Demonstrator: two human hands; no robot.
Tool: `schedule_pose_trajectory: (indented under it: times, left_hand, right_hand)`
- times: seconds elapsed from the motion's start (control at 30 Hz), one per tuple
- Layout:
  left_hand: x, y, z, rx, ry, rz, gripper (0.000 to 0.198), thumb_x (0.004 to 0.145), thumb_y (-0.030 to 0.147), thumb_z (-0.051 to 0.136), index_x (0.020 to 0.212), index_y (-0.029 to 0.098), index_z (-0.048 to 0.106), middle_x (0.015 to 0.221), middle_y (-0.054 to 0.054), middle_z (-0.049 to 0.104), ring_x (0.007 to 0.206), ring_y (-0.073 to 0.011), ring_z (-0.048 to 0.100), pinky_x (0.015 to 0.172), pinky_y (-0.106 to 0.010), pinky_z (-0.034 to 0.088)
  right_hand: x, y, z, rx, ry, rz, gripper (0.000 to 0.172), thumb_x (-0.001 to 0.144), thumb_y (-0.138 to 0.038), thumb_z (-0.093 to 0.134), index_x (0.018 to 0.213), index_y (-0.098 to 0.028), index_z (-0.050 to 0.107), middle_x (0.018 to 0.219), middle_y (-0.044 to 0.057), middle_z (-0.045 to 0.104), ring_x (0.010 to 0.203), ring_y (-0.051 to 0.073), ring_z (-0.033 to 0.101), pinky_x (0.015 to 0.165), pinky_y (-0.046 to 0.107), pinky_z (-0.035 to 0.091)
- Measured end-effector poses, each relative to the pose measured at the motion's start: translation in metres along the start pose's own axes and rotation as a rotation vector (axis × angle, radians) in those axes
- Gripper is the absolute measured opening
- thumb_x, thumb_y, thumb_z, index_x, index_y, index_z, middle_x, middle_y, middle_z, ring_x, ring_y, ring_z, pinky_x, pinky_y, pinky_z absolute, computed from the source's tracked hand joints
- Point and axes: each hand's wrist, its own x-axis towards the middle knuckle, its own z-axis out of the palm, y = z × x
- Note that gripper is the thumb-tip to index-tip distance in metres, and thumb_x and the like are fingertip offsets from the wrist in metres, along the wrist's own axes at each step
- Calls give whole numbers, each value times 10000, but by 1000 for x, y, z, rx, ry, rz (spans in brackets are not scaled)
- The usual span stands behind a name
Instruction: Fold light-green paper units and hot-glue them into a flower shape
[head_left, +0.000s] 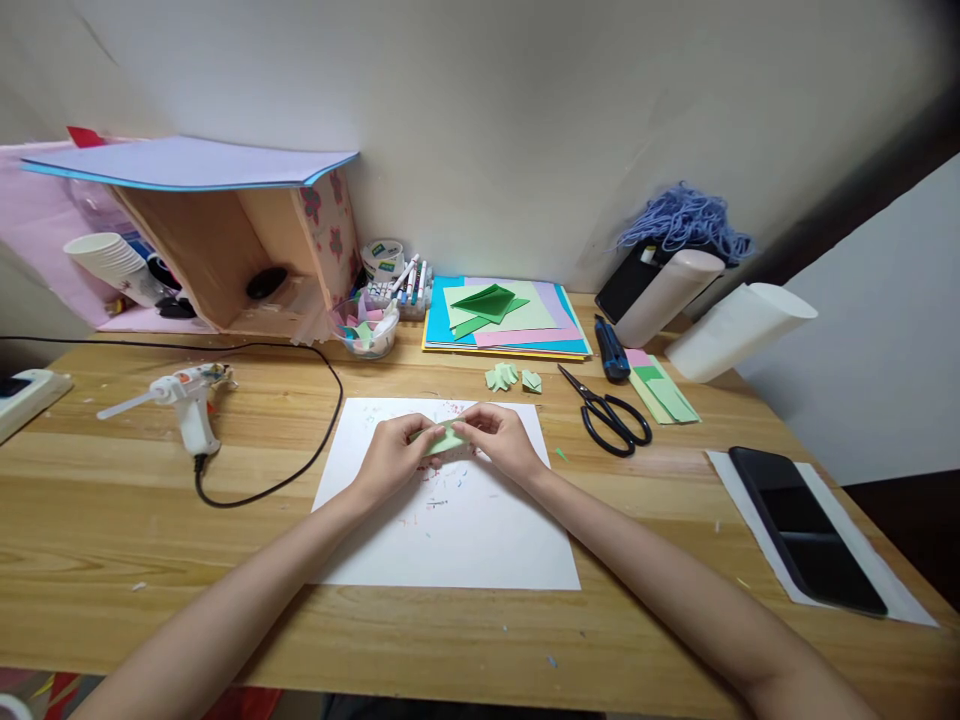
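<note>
Between both hands is a small piece of light green paper (445, 439), held just above a white sheet (450, 550) marked with coloured specks. My left hand (401, 450) pinches its left side between thumb and fingers. The right side is gripped by my right hand (499, 440) in the same way. My fingers cover part of the paper, so its full shape is hidden. Beyond the sheet lie cut light green paper pieces (502, 377) and a small folded green piece (531, 382). Black-handled scissors (611, 415) rest to the right of my right hand.
A white glue gun (191, 405) with its black cord (330, 440) lies left. Stacked coloured paper (525, 340), a clear tub of scraps (365, 330) and a blue cutter (612, 350) sit behind. A black phone (806, 530) lies at right.
</note>
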Motion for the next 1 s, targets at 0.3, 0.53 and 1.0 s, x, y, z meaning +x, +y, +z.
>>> schedule_pose_trajectory:
  times: [0.3, 0.53, 1.0]
  left_hand:
    - [-9, 5, 6, 184, 108, 125, 263, 820, 342, 466, 653, 173, 579, 579, 3, 598, 515, -113, 510, 527, -208, 362]
    - [-5, 0, 3, 284, 111, 191, 255, 839, 333, 438, 701, 170, 579, 650, -11, 620, 576, -125, 533, 571, -218, 370]
    - [-4, 4, 0, 167, 57, 161, 250, 834, 357, 449, 716, 176, 575, 590, 2, 605, 467, -108, 535, 505, -209, 407]
  right_hand:
    - [-1, 0, -1, -135, -182, 1, 234, 659, -360, 665, 672, -136, 598, 618, -16, 540, 572, 101, 485, 505, 207, 363]
    - [-3, -4, 0, -56, -284, 64, 275, 657, -365, 672, 777, -118, 660, 714, 36, 631, 660, 146, 568, 592, 250, 430]
    - [1, -6, -5, -56, -287, 89, 131, 681, -233, 589, 695, -125, 663, 646, 23, 648, 605, 140, 584, 552, 231, 420]
